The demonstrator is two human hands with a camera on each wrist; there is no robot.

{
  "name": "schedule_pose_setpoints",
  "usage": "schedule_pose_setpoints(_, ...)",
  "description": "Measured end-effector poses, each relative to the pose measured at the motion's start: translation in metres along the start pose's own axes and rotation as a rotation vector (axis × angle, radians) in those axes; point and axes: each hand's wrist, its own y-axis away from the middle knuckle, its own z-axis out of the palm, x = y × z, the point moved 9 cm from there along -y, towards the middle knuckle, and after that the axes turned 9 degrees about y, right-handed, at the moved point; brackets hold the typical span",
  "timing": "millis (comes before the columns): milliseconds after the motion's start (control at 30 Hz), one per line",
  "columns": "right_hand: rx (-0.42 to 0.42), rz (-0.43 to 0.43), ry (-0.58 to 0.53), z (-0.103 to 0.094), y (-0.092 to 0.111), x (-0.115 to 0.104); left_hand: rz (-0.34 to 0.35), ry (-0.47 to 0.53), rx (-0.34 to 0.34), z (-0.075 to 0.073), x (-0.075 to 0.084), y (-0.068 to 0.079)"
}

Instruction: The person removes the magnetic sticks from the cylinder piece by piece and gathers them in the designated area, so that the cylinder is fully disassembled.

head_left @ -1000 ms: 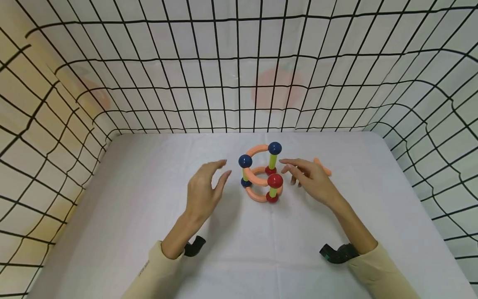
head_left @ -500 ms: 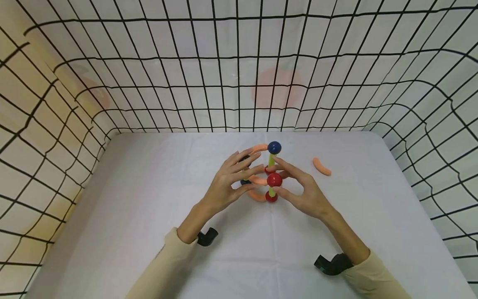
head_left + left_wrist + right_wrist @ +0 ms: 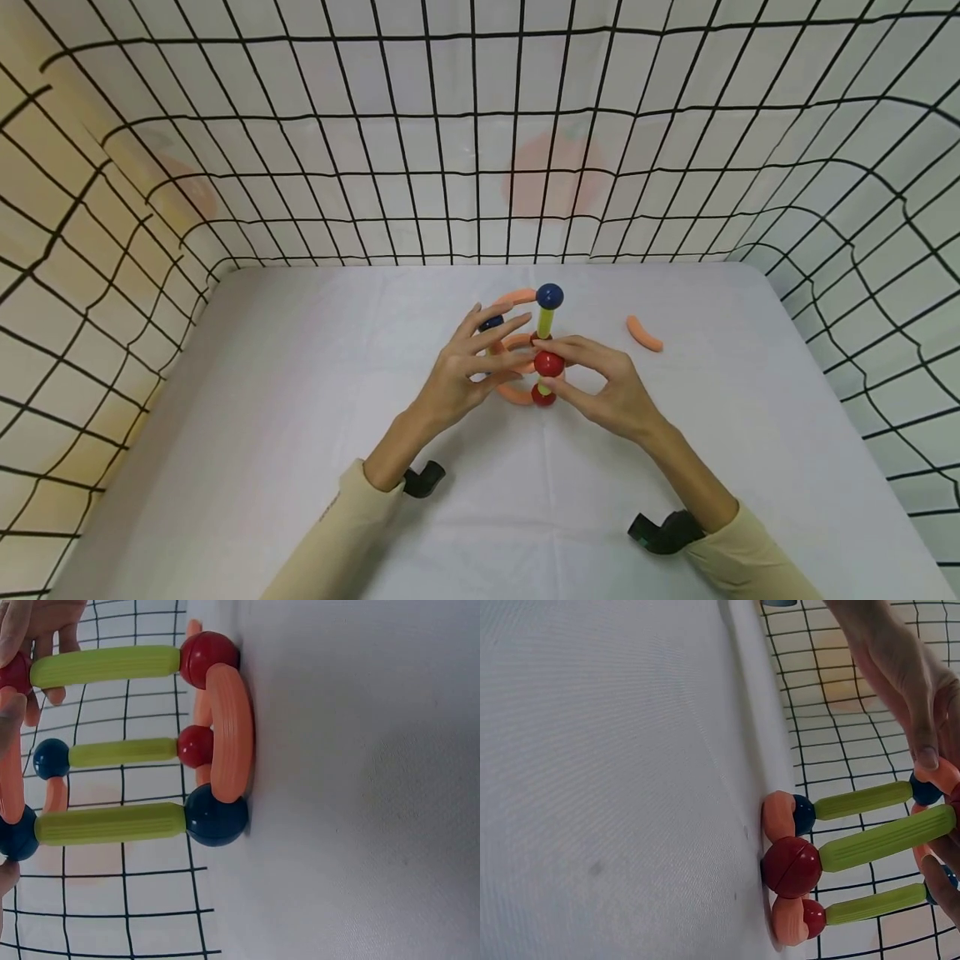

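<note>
A toy frame of balls and rods stands on the white cloth, with upright yellow-green rods (image 3: 105,666) between two curved orange levels. My right hand (image 3: 611,383) pinches the upper red ball (image 3: 549,363) at the near corner between thumb and fingers. From the left, my left hand (image 3: 450,372) holds the upper curved orange rod (image 3: 10,776) beside the left blue ball (image 3: 16,838), its other fingers spread over that side. Another blue ball (image 3: 550,296) tops the far upright, untouched. The lower curved rod (image 3: 231,735) and lower red ball (image 3: 791,868) rest on the cloth.
A loose curved orange rod (image 3: 644,333) lies to the right of the frame. Black wire grid panels (image 3: 480,172) rise along the back and both sides of the cloth-covered table (image 3: 262,400). Black camera mounts (image 3: 663,533) sit beneath both wrists.
Both hands have come inward from either side onto the toy frame. The right fingers have closed on the upper red ball, and the left hand now covers the frame's left side.
</note>
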Motion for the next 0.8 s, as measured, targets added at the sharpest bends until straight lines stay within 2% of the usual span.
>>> schedule_pose_setpoints(133, 0.008, -0.004, 0.001, -0.0004, 0.0002, 0.0012, 0.01, -0.001, -0.001, 0.0002, 0.0012, -0.0002)
schedule_pose_setpoints(533, 0.023, 0.032, -0.006, -0.0023, 0.0013, 0.0062, 0.049, -0.087, 0.01, 0.0023, 0.005, -0.001)
schedule_pose_setpoints(800, 0.037, 0.004, -0.007, -0.0029, 0.0018, 0.0061, 0.078, -0.133, -0.005, 0.0025, 0.0065, -0.0018)
